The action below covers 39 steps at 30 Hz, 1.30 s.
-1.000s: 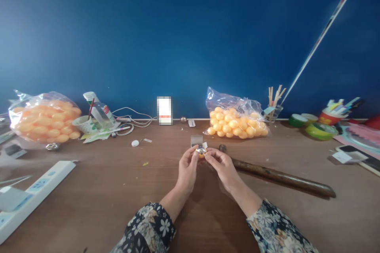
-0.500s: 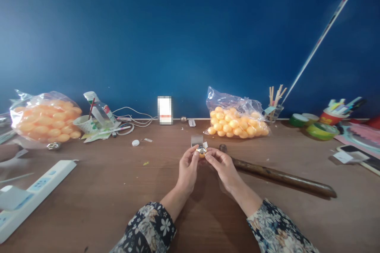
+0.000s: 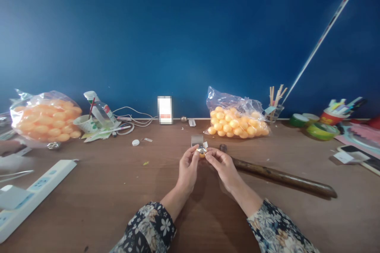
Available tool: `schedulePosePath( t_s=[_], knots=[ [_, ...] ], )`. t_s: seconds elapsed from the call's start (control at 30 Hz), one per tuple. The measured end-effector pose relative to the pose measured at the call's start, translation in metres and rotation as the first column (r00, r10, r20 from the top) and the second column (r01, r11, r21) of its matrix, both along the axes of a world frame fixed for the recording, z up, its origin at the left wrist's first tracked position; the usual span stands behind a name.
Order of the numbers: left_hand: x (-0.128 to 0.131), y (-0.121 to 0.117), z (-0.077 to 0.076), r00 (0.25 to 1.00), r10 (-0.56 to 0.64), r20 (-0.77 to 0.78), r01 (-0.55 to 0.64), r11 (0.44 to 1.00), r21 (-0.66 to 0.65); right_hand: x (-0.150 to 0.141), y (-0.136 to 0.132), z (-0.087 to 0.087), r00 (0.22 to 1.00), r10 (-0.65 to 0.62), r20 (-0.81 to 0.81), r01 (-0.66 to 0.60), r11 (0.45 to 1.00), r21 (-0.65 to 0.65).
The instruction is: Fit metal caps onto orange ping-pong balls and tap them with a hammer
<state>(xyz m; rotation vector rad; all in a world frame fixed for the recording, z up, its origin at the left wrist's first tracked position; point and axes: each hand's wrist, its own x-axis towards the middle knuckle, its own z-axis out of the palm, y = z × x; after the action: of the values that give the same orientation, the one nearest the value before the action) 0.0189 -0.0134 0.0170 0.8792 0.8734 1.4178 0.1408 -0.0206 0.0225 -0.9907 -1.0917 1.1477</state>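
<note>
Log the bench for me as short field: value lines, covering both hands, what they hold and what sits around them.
left hand: fingers on silvery ball
left hand position: left hand, near side of ball
right hand: right hand, fingertips at same ball
right of hands: dark wooden stick
behind: bag of orange balls
far left: power strip

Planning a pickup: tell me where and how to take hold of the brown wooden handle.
Probably best mid-length, from above, closing across its long sides: the wooden handle lies long and narrow on the table, its left end near the right hand.
</note>
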Motion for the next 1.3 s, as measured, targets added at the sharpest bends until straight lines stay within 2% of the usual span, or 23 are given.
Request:
schedulePosePath(
  t_s=[0.27, 0.7, 1.3],
  knots=[
    [0.0002, -0.0006, 0.0012, 1.000, -0.004, 0.000, 0.004, 1.000, 0.002, -0.0003, -0.0012, 0.0024, 1.000, -0.011, 0.016, 0.011, 1.000, 0.007],
    [-0.0009, 0.0011, -0.0033, 0.999, 0.001, -0.038, 0.000, 1.000, 0.022, 0.0008, 0.0008, -0.0044, 0.999, 0.028, -0.026, -0.028, 1.000, 0.005],
    [-0.0002, -0.0004, 0.0010, 0.999, -0.003, -0.044, 0.004, 1.000, 0.025, 0.0010, -0.0011, 0.0010, 1.000, 0.018, -0.002, -0.018, 1.000, -0.025]
  ],
)
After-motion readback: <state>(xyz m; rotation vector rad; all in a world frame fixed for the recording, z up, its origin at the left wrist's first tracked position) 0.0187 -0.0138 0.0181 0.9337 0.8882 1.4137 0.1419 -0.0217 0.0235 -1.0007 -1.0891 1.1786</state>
